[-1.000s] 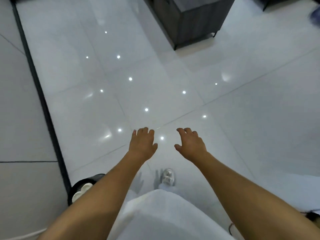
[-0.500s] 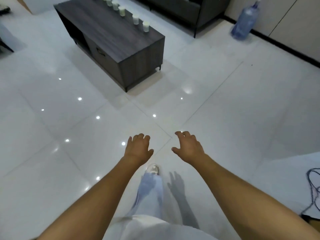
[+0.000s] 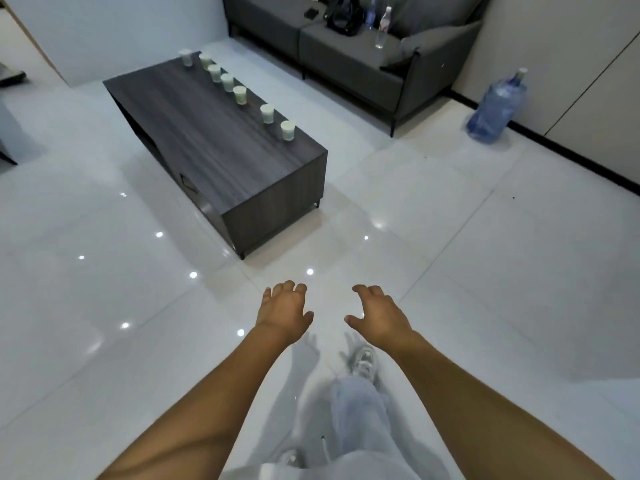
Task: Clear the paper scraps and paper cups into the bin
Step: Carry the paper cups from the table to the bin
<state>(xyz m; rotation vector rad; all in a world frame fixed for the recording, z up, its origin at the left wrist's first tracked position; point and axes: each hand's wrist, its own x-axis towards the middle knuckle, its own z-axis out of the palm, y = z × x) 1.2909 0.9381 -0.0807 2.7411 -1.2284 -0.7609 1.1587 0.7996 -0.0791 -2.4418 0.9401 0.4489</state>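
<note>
Both hands out in front over the floor (image 3: 485, 271), palms down. Left hand (image 3: 282, 311) at about 6 o'clock, fingers loosely spread and relaxed, holding nothing. Right hand (image 3: 379, 315) just beside it toward 5 o'clock, fingers slightly curved, thumb out to the side, also holding nothing. Apart from each other, touching neither table nor cups.

Seven cups (image 3: 267, 113) upright in a slanted line along the far long edge of the table (image 3: 221, 157), up at 11 o'clock, well apart from the hands; nearest cup by the table's right corner, farthest by the back corner. No bin or scraps to be seen.

Sofa (image 3: 349, 64) at 12 o'clock behind the table, with a bag (image 3: 343, 15) and two bottles (image 3: 381, 27) on its seat. Water jug (image 3: 495, 107) on the floor at 2 o'clock by the wall. Shoe (image 3: 362, 362) and pale trouser leg (image 3: 356, 417) below the right hand.
</note>
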